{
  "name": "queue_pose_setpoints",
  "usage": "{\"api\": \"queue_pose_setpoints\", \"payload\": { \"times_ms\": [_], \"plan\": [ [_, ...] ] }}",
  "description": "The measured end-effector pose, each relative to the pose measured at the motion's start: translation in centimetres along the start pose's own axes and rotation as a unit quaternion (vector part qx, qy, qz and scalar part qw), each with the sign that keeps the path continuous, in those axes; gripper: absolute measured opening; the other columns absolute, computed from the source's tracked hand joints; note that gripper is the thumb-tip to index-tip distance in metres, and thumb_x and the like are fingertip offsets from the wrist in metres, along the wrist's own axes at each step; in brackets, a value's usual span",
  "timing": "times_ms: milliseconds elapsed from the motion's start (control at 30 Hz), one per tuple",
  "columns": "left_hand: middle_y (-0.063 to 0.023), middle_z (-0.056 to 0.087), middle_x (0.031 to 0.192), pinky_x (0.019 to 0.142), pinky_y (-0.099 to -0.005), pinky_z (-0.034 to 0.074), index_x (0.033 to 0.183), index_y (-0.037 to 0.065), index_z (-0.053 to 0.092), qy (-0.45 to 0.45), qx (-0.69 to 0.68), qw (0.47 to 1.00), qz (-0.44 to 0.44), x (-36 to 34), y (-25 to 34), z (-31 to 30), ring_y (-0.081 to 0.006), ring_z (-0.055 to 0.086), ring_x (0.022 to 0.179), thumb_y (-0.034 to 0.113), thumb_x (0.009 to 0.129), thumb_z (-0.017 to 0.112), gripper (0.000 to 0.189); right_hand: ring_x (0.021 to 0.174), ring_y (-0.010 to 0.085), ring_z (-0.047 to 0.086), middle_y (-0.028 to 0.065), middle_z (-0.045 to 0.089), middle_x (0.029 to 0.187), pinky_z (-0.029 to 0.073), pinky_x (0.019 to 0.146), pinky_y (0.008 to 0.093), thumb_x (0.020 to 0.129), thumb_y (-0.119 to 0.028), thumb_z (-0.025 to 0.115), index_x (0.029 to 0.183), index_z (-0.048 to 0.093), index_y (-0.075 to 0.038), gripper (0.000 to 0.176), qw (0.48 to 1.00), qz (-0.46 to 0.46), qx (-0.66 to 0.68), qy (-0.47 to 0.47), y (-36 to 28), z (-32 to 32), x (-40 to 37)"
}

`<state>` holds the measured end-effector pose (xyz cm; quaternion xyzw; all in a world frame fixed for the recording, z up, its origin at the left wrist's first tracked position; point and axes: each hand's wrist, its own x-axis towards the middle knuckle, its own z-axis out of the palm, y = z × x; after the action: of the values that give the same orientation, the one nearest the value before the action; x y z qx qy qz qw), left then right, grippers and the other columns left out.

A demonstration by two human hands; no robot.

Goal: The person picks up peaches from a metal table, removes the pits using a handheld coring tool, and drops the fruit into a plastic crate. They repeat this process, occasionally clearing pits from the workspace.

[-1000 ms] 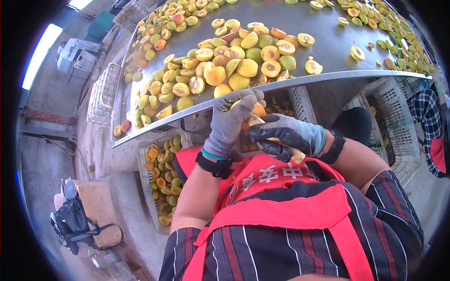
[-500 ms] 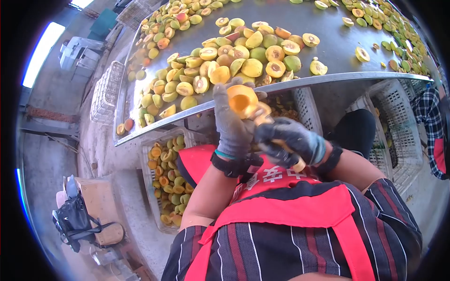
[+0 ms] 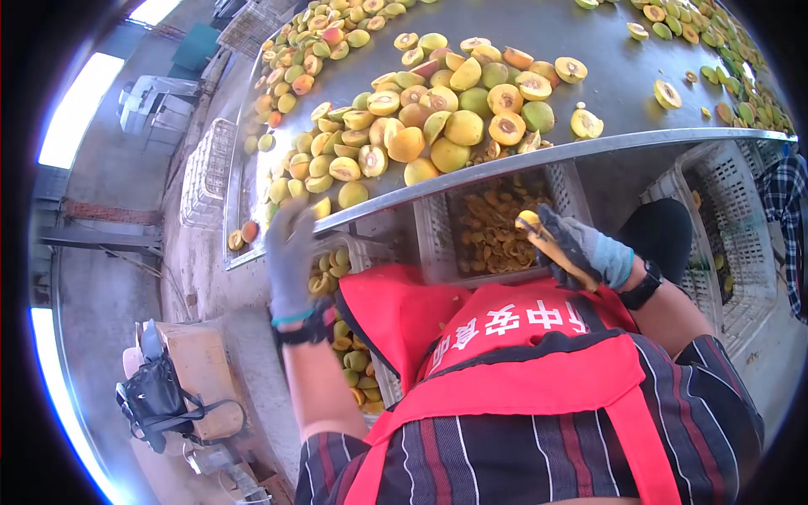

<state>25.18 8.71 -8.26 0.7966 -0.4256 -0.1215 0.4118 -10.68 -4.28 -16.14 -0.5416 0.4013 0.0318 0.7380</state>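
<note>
My gloved left hand (image 3: 290,257) is at the table's front edge, above the crate of fruit halves (image 3: 358,362); it is blurred, and its fingers and anything in them are hard to make out. My gloved right hand (image 3: 581,248) is closed round a wooden-handled tool (image 3: 560,252), over the right side of the crate of scraps (image 3: 492,231). Halved yellow and green fruits (image 3: 463,128) lie in a heap on the metal table (image 3: 589,50), beyond both hands.
A white crate (image 3: 715,236) stands at the right, beside a person's checked sleeve (image 3: 787,194). Another white crate (image 3: 206,177) is left of the table. A black bag (image 3: 156,396) rests by a cardboard box (image 3: 202,362) at lower left.
My left hand has moved left and down, away from the fruit piece it held near my right hand. My right hand has moved right with the tool. The view has shifted slightly.
</note>
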Motion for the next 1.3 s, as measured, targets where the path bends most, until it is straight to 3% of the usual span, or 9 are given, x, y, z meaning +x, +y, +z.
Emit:
{"api": "queue_pose_setpoints", "payload": {
  "times_ms": [300, 367, 433, 500, 700, 800, 867, 1100, 1300],
  "plan": [
    [-0.0112, 0.06, 0.103, 0.076, -0.0312, 0.049, 0.113, 0.0, 0.054, -0.052, 0.249, 0.948, 0.19, 7.1, 1.4, 15.5, -0.0193, 0.061, 0.09, 0.022, 0.075, 0.069, 0.046, 0.044, 0.012, 0.05, 0.003, 0.051, 0.058, 0.037, 0.038, 0.0246, 0.084, -0.056, 0.05, 0.087, 0.056, -0.004, 0.052, 0.998, -0.044, 0.038, -0.013, -2.7, 1.2, -1.3],
    [-0.0106, 0.06, 0.101, 0.069, -0.0309, 0.052, 0.111, -0.001, 0.053, -0.122, -0.196, 0.972, -0.037, 5.5, 2.4, 14.4, -0.019, 0.063, 0.084, 0.014, 0.078, 0.066, 0.039, 0.044, 0.0114, 0.05, 0.0027, 0.051, 0.059, 0.037, 0.038, 0.0242, 0.084, -0.053, 0.051, 0.088, 0.056, -0.004, 0.05, 0.997, -0.063, 0.037, -0.012, -2.7, 0.9, -1.7],
    [-0.0098, 0.059, 0.1, 0.066, -0.0306, 0.055, 0.123, 0.003, 0.043, -0.218, -0.53, 0.816, -0.081, 2.3, 4.2, 12.9, -0.0232, 0.063, 0.082, 0.006, 0.083, 0.058, 0.043, 0.044, 0.0098, 0.048, 0.0021, 0.051, 0.058, 0.036, 0.038, 0.0223, 0.086, -0.046, 0.054, 0.09, 0.056, -0.004, 0.043, 0.986, -0.094, 0.135, -0.012, -3.0, 0.7, -1.7],
    [-0.0116, 0.056, 0.107, 0.071, -0.0368, 0.054, 0.127, 0.007, 0.04, -0.336, -0.624, 0.703, -0.057, -0.3, 4.5, 12.3, -0.0277, 0.061, 0.088, 0.015, 0.086, 0.057, 0.045, 0.044, 0.0092, 0.048, 0.0014, 0.051, 0.058, 0.035, 0.036, 0.0224, 0.088, -0.041, 0.053, 0.091, 0.055, -0.004, 0.037, 0.965, -0.163, 0.191, -0.077, -2.8, 0.6, -0.4],
    [-0.012, 0.052, 0.112, 0.083, -0.0467, 0.047, 0.13, 0.011, 0.039, -0.259, -0.709, 0.625, -0.198, -6.2, 5.2, 14.5, -0.0308, 0.052, 0.103, 0.028, 0.09, 0.05, 0.044, 0.044, 0.0106, 0.049, 0.0053, 0.053, 0.063, 0.04, 0.037, 0.0237, 0.086, -0.04, 0.057, 0.101, 0.054, -0.006, 0.038, 0.989, -0.141, -0.024, -0.04, -3.7, 4.8, 1.8],
    [-0.0115, 0.053, 0.108, 0.082, -0.0463, 0.048, 0.128, 0.01, 0.04, -0.215, -0.678, 0.678, -0.187, -6.5, 5.7, 14.2, -0.0317, 0.052, 0.102, 0.027, 0.091, 0.048, 0.042, 0.041, 0.0118, 0.049, 0.0059, 0.053, 0.062, 0.04, 0.036, 0.0244, 0.086, -0.041, 0.056, 0.097, 0.054, -0.005, 0.037, 0.962, -0.251, -0.103, -0.006, -3.9, 5.3, 1.6],
    [-0.0134, 0.053, 0.107, 0.081, -0.0453, 0.049, 0.125, 0.008, 0.042, -0.208, -0.685, 0.688, -0.123, -6.0, 5.4, 14.4, -0.0317, 0.053, 0.102, 0.023, 0.09, 0.048, 0.038, 0.039, 0.013, 0.049, 0.0066, 0.053, 0.062, 0.04, 0.036, 0.0249, 0.087, -0.041, 0.054, 0.094, 0.054, -0.005, 0.037, 0.991, -0.117, -0.019, -0.054, -4.9, 5.1, 0.4],
    [-0.0164, 0.057, 0.106, 0.085, -0.0447, 0.046, 0.114, 0.002, 0.049, -0.215, -0.658, 0.718, -0.073, -6.3, 5.1, 15.3, -0.0332, 0.057, 0.098, 0.03, 0.089, 0.05, 0.037, 0.041, 0.0136, 0.051, 0.0068, 0.053, 0.061, 0.041, 0.036, 0.0261, 0.088, -0.037, 0.052, 0.093, 0.053, -0.004, 0.034, 0.993, -0.115, -0.011, 0.007, -5.2, 5.7, 0.3],
    [-0.0111, 0.06, 0.094, 0.081, -0.0322, 0.047, 0.097, 0.002, 0.055, -0.125, -0.606, 0.785, -0.002, -6.4, 6.4, 16.0, -0.0177, 0.057, 0.087, 0.018, 0.092, 0.049, 0.018, 0.043, 0.0132, 0.052, 0.006, 0.053, 0.059, 0.043, 0.037, 0.0245, 0.091, -0.029, 0.048, 0.092, 0.048, -0.004, 0.025, 0.993, -0.114, 0.008, -0.032, -5.1, 6.7, 0.3]
  ]
}}
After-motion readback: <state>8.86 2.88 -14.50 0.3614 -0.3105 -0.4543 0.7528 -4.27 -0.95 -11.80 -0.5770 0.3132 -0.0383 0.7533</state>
